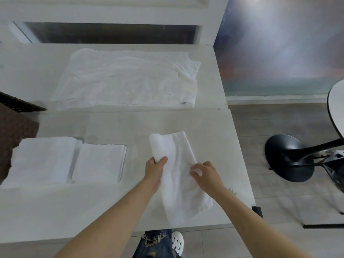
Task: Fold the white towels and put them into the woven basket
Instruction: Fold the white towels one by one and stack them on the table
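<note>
at the near edge of the white table (74,211), both bare forearms reach forward over the top. below the edge, ripped blue jeans (156,243) and a white clog (177,243) show against the floor. the left hand (154,168) is closed around the rolled left edge of a narrow white towel (178,183), thumb on top. the right hand (206,172) pinches the towel's right edge between fingers and thumb. the towel lies lengthwise on the table between the two hands, its near end close to the table's front edge. to the left, two stacks of folded towels (70,162) sit side by side, touching. beyond them at the left border is the dark woven basket (13,123), only partly in view; its contents cannot be told. farther back, unfolded towels (126,79) lie spread flat in overlapping layers. to the right, off the table, a black pedestal base (286,157) stands on the floor.
</note>
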Tool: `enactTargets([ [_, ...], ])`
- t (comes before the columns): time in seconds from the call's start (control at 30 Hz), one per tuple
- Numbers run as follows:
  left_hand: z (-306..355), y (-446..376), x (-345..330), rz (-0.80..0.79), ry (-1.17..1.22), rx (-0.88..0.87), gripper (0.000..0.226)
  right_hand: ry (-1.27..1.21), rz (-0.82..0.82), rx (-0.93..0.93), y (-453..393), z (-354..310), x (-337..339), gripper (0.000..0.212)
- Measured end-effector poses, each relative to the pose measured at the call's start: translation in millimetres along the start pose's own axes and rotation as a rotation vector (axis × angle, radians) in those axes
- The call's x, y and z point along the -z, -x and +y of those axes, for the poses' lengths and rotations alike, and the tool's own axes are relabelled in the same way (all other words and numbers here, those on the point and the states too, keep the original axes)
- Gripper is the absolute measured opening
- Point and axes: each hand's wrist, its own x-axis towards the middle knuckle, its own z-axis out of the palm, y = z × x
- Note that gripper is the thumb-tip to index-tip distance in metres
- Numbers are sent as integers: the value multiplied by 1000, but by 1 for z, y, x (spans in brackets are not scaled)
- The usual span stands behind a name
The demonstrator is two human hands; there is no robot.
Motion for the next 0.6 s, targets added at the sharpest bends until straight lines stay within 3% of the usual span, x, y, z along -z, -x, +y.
enactTargets([
  [0.13,25,34,-5,-271,-77,-132,35,-496,74,-88,-16,-23,17,43],
  [0.3,59,63,-7,-464,-74,-194,37,-895,-65,-92,-30,-51,46,67],
  [0.37,74,67,-6,-461,-95,-227,37,-1031,-148,-76,-37,-58,60,63],
  [0.43,90,66,-4,-408,-113,-270,34,-1106,-187,-56,-40,-66,75,46],
  [0.6,137,68,2,-301,-237,-466,34,-1156,-144,74,-37,-97,121,32],
])
